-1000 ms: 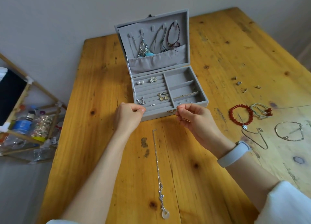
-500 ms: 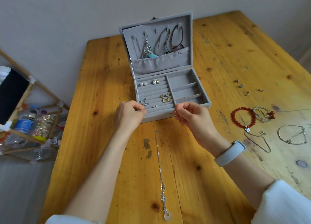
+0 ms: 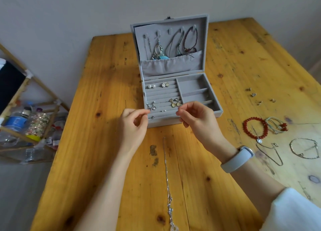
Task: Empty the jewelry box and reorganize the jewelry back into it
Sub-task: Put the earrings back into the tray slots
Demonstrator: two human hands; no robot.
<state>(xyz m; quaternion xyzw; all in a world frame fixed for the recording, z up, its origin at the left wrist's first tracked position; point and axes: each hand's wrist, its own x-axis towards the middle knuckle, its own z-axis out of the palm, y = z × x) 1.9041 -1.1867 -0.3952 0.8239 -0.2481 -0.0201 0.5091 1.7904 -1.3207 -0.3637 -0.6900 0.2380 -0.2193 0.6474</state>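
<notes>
While both hands hover at the box's front edge, a pendant necklace [image 3: 167,182] lies nearest the camera on the table [image 3: 107,144], long axis running toward the box, pendant end closest to the viewer, clasp end just short of the hands. Left hand [image 3: 134,125] has thumb and forefinger pinched together; right hand [image 3: 196,118] likewise pinched, other fingers curled. Whatever they pinch is too small to make out, possibly a fine chain or earring part. Necklace sits between the two forearms, about equally near either hand. Right wrist wears a grey band [image 3: 237,158], no readable text. Beyond the fingers, the open jewelry box [image 3: 217,112] holds earrings [image 3: 175,102] in the ring rolls and cords hanging in the lid. Bracelets, incl. a red bead bracelet [image 3: 255,129], lie well right of the box. No brands or writing legible anywhere.
</notes>
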